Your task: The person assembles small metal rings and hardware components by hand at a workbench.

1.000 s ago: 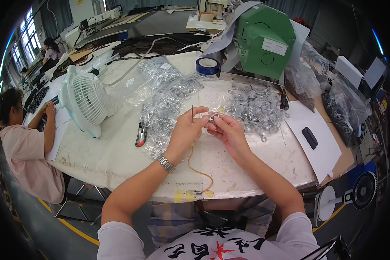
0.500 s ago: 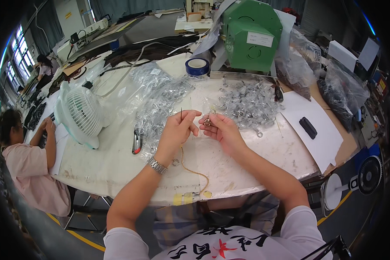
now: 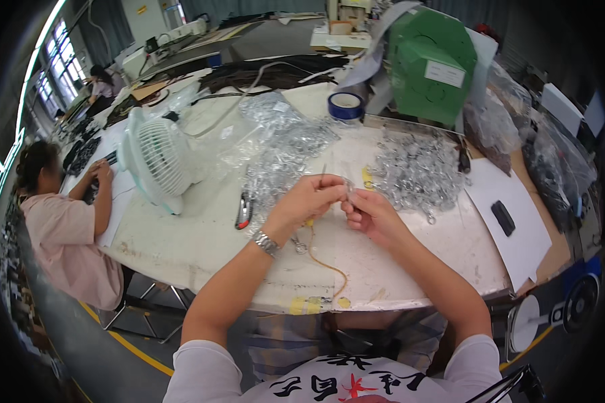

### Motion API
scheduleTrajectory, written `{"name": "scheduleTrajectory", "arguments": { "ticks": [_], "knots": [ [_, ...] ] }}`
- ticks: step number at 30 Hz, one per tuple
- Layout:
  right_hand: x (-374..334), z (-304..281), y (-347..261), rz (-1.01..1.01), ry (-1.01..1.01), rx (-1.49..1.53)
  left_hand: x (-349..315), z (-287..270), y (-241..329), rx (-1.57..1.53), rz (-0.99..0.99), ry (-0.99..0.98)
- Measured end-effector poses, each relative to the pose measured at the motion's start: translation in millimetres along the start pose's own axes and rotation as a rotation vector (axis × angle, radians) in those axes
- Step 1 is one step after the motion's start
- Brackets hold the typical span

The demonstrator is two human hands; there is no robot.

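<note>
My left hand [image 3: 309, 203], a metal watch on its wrist, is closed, with a thin dark rod poking up above its fingers; the rod's kind is unclear. My right hand [image 3: 378, 218] pinches a small metal ring fitting [image 3: 349, 188], mostly hidden by the fingers. The fingertips of both hands meet at this fitting above the table. Right of them lies a heap of small metal fittings [image 3: 420, 171] in clear wrapping. More clear-wrapped fittings [image 3: 286, 144] spread to the left. Below my left hand, a thin yellow-brown cord [image 3: 326, 264] lies on the table beside a loose fitting [image 3: 300, 247].
A red-tipped utility knife [image 3: 244, 211] lies left of my hands, with a pale fan [image 3: 156, 161] beyond. Blue tape [image 3: 346, 106] and a green machine [image 3: 431, 67] stand behind. A black object [image 3: 503, 218] rests on white paper at right. Another person [image 3: 70, 215] sits at left.
My hands have come together, the left thumb and fingers reaching the fitting in my right hand. The whole view has shifted, so the table appears farther right.
</note>
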State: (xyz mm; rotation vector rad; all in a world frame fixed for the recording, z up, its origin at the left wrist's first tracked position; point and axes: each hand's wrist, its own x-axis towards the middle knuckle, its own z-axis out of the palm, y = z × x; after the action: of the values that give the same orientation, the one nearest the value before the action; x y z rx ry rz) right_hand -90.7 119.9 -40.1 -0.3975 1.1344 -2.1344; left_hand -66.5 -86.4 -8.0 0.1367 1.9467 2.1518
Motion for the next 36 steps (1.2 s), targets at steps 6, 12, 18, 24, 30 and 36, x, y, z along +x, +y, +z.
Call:
{"name": "scheduleTrajectory", "arguments": {
  "ticks": [6,12,18,24,30,36],
  "knots": [
    [-24,5,-12,0.065,0.024,-0.184,8,19,-12,0.241,0.264,0.031],
    [-23,29,-7,-0.107,0.234,-0.781,13,22,-20,0.377,0.383,0.241],
    [-21,21,1,-0.288,0.237,-1.145,4,35,-20,0.414,0.406,0.298],
    [-24,20,-5,-0.174,0.204,-1.037,5,13,-12,-0.27,0.218,0.229],
    [-11,14,-15,-0.187,-0.003,-0.616,0,-17,11,0.199,0.231,0.295],
    [-17,1,-23,-0.162,0.008,-0.577,-2,6,18,0.641,0.281,-0.238]
  ]
}}
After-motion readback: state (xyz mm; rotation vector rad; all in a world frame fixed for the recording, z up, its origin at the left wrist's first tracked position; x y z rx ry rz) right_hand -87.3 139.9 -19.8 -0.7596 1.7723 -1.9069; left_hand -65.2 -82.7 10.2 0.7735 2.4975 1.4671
